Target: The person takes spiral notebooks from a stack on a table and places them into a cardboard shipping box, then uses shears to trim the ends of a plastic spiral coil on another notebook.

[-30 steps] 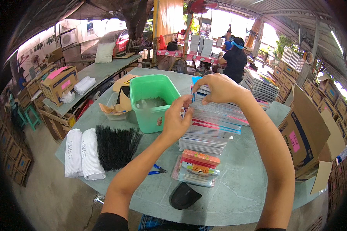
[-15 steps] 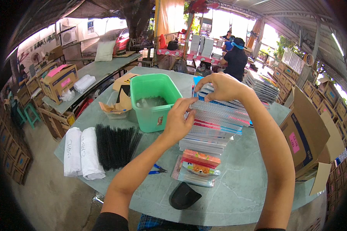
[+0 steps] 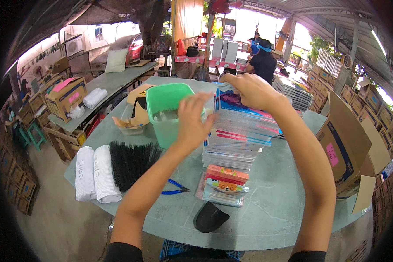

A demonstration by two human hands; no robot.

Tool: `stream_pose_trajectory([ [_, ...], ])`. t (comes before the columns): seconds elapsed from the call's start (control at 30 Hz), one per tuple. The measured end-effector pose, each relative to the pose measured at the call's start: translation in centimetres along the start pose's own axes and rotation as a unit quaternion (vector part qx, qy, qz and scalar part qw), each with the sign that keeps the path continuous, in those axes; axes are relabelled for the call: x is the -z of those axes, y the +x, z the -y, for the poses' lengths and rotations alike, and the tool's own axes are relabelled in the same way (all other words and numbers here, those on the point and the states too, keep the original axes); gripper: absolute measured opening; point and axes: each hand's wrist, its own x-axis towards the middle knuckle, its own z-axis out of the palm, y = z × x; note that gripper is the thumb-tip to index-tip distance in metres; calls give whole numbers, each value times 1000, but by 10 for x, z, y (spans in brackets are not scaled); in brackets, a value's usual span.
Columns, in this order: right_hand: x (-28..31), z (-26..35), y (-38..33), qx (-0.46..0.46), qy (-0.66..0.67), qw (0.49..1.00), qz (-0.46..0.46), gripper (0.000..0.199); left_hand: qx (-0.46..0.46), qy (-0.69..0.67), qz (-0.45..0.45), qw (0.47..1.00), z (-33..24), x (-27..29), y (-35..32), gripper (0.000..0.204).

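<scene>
A tall leaning stack of booklets (image 3: 233,142) stands mid-table, with blue, pink and silvery edges showing. At its far end, the fingers of my right hand (image 3: 253,91) are bent down over the edge of a blue and pink booklet (image 3: 231,99), gripping it. My left hand (image 3: 190,120), slightly blurred with fingers stretched out, hovers between the stack and a green plastic bin (image 3: 163,135). Dark, thin pieces lie in the bin, too blurred to name. Nearer me is a short pile of small books (image 3: 226,187) with a cartoon animal on top.
Black spiral coils (image 3: 133,163) lie left, beside white wrapped bundles (image 3: 105,174). Blue-handled cutters (image 3: 177,187) and a black curved piece (image 3: 211,217) lie near the front. An open cardboard box (image 3: 343,153) stands right. Another person (image 3: 264,63) sits beyond the table.
My left hand has come off the stack and moved left toward the bin, its fingers spreading. My right hand has shifted slightly, and the blue and pink cover now shows beneath it.
</scene>
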Motion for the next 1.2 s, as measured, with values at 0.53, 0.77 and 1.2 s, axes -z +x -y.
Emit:
stream_pose_trajectory([
  [0.53, -130, 51, -217, -237, 549, 770, -224, 24, 341, -374, 192, 841, -21, 30, -65, 48],
  [0.77, -175, 50, -225, -279, 563, 756, -185, 19, 400, -418, 172, 797, 3, -11, -129, 50],
  [1.2, -245, 78, -250, -360, 614, 666, -223, 42, 475, -418, 267, 727, -2, -23, -216, 76],
])
